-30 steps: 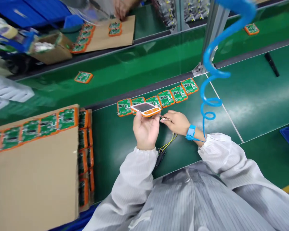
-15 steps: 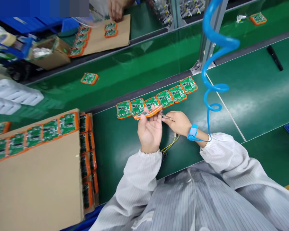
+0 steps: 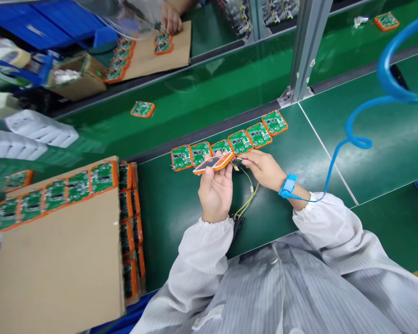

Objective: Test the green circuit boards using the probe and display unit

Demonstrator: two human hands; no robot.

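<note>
My left hand (image 3: pixel 216 195) is closed round the lower edge of an orange-framed device (image 3: pixel 214 163), tilted so its grey screen faces me. At the device's right end, my right hand (image 3: pixel 266 169) pinches a thin silvery piece whose kind I cannot make out. Yellow wires (image 3: pixel 245 204) with small pale connectors hang below the fingers and run down to a black part (image 3: pixel 237 225) beside my left cuff. Behind the device, orange-framed circuit boards (image 3: pixel 239 141) lie in a slanting row, green side up; the device partly covers one.
On the left, cardboard (image 3: pixel 59 264) bears more boards, with others stacked beneath. A blue coiled cord (image 3: pixel 355 116) runs from my wristband (image 3: pixel 287 185) up to the right. A metal post (image 3: pixel 308 51) stands behind the bench. Beyond, another person's hand (image 3: pixel 170 17) rests near boards.
My right hand has shifted slightly right and up, and the device's screen shows more fully. A pale connector and more yellow wire now show beneath it. The blue cord has swung right.
</note>
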